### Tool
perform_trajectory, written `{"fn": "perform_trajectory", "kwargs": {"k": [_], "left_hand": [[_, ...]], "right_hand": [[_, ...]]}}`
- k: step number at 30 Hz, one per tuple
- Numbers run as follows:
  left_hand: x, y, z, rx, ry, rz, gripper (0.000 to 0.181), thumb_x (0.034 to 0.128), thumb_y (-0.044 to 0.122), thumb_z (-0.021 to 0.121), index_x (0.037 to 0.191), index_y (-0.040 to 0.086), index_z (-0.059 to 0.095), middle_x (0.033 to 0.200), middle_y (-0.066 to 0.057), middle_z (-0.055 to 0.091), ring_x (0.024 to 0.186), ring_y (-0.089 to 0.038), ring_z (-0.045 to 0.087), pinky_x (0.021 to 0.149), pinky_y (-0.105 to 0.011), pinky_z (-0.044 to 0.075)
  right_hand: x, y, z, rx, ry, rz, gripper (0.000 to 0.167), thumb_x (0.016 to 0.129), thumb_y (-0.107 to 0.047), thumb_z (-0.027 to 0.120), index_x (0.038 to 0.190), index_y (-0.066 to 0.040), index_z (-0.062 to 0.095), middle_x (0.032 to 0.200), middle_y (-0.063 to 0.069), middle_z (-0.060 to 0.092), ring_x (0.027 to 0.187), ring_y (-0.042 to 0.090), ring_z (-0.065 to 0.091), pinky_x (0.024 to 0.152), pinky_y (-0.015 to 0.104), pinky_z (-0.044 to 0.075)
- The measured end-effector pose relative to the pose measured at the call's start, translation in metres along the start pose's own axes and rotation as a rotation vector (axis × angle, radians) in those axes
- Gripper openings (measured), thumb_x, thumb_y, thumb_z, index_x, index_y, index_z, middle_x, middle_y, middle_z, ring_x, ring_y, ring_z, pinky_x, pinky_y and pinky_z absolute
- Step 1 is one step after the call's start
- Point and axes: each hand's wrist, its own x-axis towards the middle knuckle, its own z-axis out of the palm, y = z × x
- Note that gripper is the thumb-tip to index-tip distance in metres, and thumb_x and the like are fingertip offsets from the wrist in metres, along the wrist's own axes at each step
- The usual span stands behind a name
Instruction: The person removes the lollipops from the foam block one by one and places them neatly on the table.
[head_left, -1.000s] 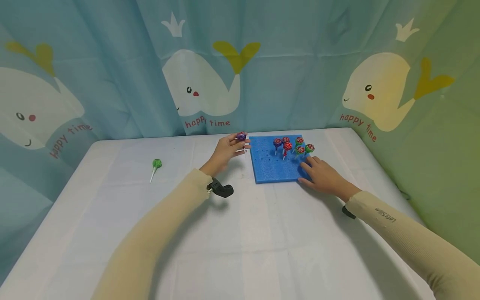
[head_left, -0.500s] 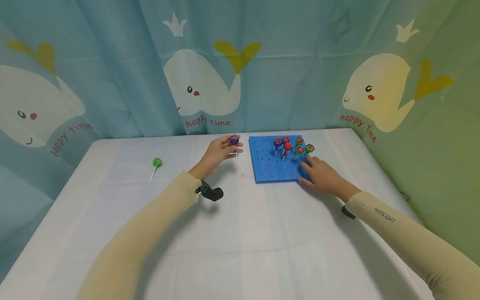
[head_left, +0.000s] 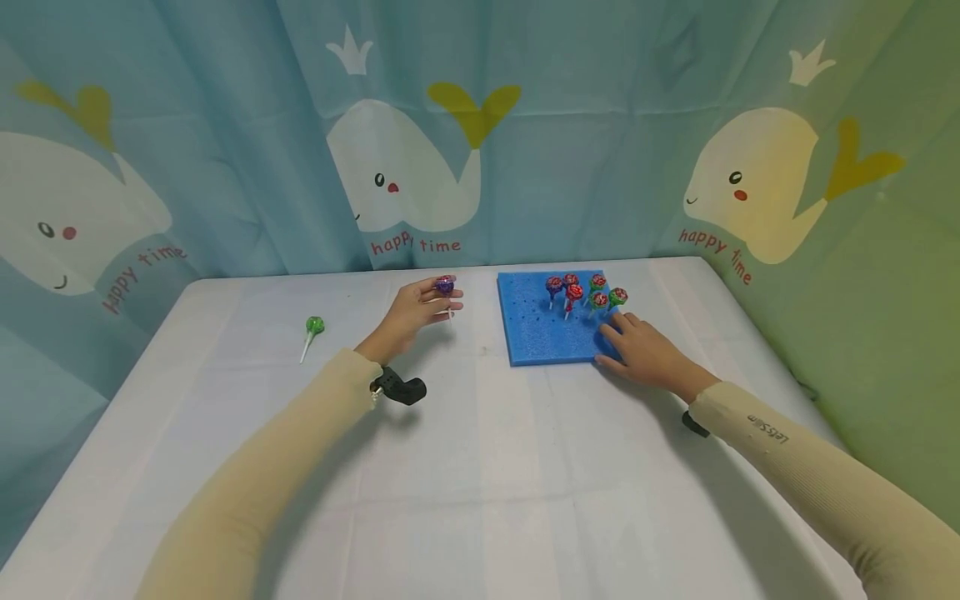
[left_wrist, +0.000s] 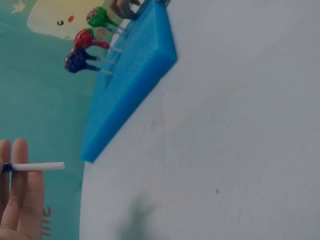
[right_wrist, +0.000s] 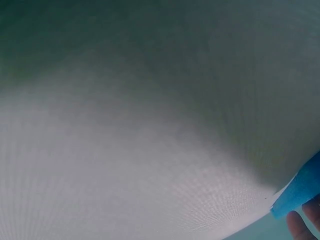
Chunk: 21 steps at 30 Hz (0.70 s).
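My left hand (head_left: pixel 411 314) pinches a purple lollipop (head_left: pixel 445 285) above the table, left of the blue foam board (head_left: pixel 551 346). In the left wrist view the lollipop's white stick (left_wrist: pixel 40 166) points right, its head out of sight. My right hand (head_left: pixel 643 352) rests on the board's right edge, fingers slightly bent. Several lollipops stand upright in the board: purple (head_left: pixel 553 285), red (head_left: pixel 573 292) and green (head_left: pixel 618 297) ones. A green lollipop (head_left: pixel 315 325) lies on the table to the left. Only fingertips (right_wrist: pixel 298 226) of the right hand show in the right wrist view.
A white cloth covers the table (head_left: pixel 450 500). Behind it hangs a blue-green curtain (head_left: pixel 570 167) with printed whales. Small holes dot the left part of the board. A dark strap (head_left: pixel 401 387) sits on the left wrist.
My left hand has moved left, away from the foam board, carrying the purple lollipop. My right hand stays on the board's edge.
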Motion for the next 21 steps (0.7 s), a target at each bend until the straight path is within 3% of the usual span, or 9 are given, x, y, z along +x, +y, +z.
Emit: {"fn": "perform_trajectory", "kwargs": {"k": [9, 17, 21], "left_hand": [[-0.007, -0.003, -0.019, -0.002, 0.005, 0.004, 0.051, 0.0946, -0.003, 0.048, 0.143, 0.001, 0.035, 0.137, -0.025, 0.049, 0.084, 0.004, 0.064, 0.09, -0.025, 0.053], [-0.01, -0.005, -0.036, 0.004, 0.048, -0.032, 0.052, 0.0953, 0.001, 0.05, 0.144, 0.002, 0.033, 0.138, -0.022, 0.049, 0.082, 0.005, 0.064, 0.097, -0.033, 0.049], [-0.013, -0.007, -0.046, 0.016, 0.073, -0.038, 0.052, 0.0958, 0.004, 0.051, 0.145, 0.003, 0.033, 0.138, -0.023, 0.048, 0.082, 0.005, 0.064, 0.094, -0.028, 0.051]], "right_hand": [[0.001, 0.0, 0.001, 0.001, 0.002, 0.003, 0.047, 0.088, -0.039, 0.062, 0.113, 0.0, 0.053, 0.105, 0.022, 0.051, 0.09, 0.033, 0.053, 0.074, 0.048, 0.05], [0.0, 0.001, 0.003, 0.0, 0.004, 0.004, 0.046, 0.087, -0.037, 0.063, 0.112, 0.0, 0.054, 0.104, 0.021, 0.051, 0.089, 0.032, 0.052, 0.074, 0.048, 0.05], [0.0, 0.001, 0.002, 0.002, -0.004, 0.012, 0.046, 0.087, -0.037, 0.064, 0.112, 0.0, 0.054, 0.105, 0.021, 0.051, 0.091, 0.033, 0.053, 0.076, 0.048, 0.05]]}}
